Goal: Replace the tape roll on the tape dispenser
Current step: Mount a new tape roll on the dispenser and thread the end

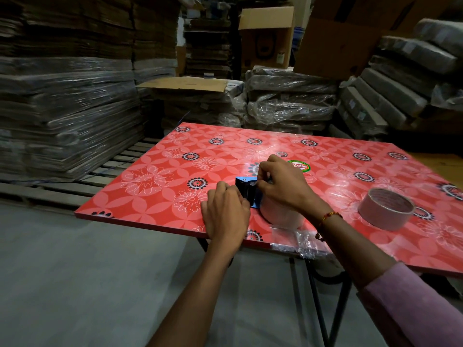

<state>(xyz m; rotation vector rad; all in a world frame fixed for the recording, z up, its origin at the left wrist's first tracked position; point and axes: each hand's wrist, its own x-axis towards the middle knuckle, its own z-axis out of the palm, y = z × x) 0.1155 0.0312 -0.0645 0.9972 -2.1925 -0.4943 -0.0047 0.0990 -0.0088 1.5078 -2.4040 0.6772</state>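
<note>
Dispenser [246,191] near table's [150,186] front edge

Floor: smooth grey concrete floor [75,284], dimly lit.
Furniture: folding table with a glossy red flower-patterned top [155,176] on dark metal legs [323,304].
Left side: tall stacks of flattened brown cardboard sheets [65,101], partly plastic-wrapped, on a slatted wooden pallet [62,186].
Back: open brown cardboard box [266,36] and plastic-wrapped bundles of cardboard [288,101].
Right side: leaning wrapped bundles [406,78].
Light: low, with glare on the tabletop.
</note>
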